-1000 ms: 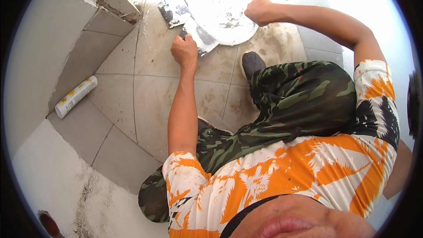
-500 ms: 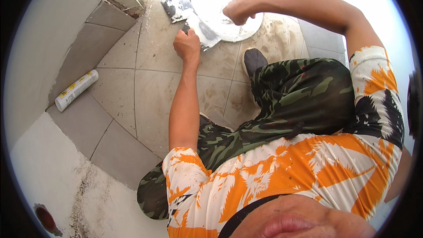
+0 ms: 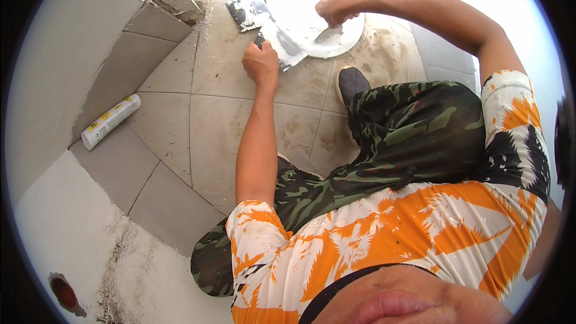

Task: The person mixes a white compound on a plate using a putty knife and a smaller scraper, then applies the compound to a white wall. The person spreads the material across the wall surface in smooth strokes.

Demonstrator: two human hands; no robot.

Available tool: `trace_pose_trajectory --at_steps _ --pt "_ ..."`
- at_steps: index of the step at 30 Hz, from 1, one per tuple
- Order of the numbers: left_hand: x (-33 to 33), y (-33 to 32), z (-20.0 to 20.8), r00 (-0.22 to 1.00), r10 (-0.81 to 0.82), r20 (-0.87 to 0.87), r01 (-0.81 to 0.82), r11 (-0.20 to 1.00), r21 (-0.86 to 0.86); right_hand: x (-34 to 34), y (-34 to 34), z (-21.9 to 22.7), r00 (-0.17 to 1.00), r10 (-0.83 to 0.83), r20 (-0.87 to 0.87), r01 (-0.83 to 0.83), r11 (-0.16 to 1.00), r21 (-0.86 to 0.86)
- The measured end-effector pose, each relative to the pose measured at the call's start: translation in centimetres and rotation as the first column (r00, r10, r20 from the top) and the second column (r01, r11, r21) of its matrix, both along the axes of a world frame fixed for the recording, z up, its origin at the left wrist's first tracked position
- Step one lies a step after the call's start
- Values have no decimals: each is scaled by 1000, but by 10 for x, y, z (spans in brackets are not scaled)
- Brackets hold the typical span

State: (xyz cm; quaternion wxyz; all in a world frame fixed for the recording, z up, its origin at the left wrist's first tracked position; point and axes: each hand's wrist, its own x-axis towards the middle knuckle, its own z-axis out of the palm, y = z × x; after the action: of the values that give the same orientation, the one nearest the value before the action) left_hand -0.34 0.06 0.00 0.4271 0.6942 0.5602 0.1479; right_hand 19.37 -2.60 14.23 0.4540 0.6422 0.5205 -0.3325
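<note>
My left hand [image 3: 261,63] is closed round the dark handle of a wide flat trowel [image 3: 289,49], its metal face smeared with white paste. Just beyond it lies another dark, paste-smeared flat piece [image 3: 247,9]; whether it belongs to the trowel I cannot tell. My right hand [image 3: 337,6] grips a putty knife, whose narrow grey blade [image 3: 327,35] points down at a round white container [image 3: 347,47]. Its handle is hidden in the fist. Glare washes out much of the white paste and the container's far side.
A white cartridge tube [image 3: 111,121] with yellow markings lies along the left wall. Beige floor tiles [image 3: 219,126] carry dirt and crumbs. My shoe [image 3: 353,86] stands close to the container. A round hole [image 3: 63,293] opens in the wall at lower left.
My right hand has turned and shifted slightly up and right, so the putty knife's blade now shows. My left hand keeps its hold on the trowel; the whole view has shifted a little.
</note>
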Motion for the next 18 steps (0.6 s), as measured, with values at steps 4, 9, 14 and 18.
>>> trace_pose_trajectory --at_steps 4,9,14,18 --pt "0 0 -1 1000 3 23 -3 1000 -5 5 -3 3 902 -399 -162 411 911 44" --pt "0 -1 0 1000 -8 7 8 1000 2 12 11 1 884 -416 -213 443 891 99" --pt "2 -1 -4 1000 -25 11 25 1000 7 34 19 8 858 -454 -240 507 823 254" --pt "1 -1 0 1000 -11 0 11 1000 -25 35 14 7 912 -365 -186 408 852 327"
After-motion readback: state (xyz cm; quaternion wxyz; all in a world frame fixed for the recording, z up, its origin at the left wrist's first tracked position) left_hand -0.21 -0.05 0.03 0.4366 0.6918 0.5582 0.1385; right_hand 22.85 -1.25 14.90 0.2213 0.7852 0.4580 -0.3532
